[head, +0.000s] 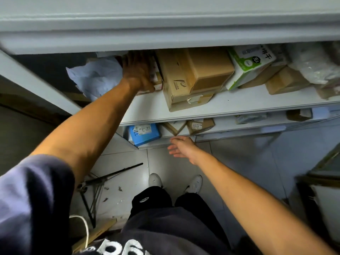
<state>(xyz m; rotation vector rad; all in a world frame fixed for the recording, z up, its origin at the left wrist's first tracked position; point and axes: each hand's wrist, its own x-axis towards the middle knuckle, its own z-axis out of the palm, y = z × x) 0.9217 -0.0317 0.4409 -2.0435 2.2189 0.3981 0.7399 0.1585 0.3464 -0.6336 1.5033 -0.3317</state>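
Your left hand [137,70] covers a small parcel [156,78] lying front-to-back on the shelf [239,103], labelled end toward you; whether it grips, you can't tell. Your right hand [182,147] hangs relaxed.

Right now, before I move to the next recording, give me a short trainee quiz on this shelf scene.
1. Which hand rests on the labelled parcel on the upper shelf?
2. True or false: the right hand is open and holds nothing.
3. What stands directly right of the parcel? A) a large cardboard box B) a bottle C) a bucket
Key: 1 the left hand; 2 true; 3 A.
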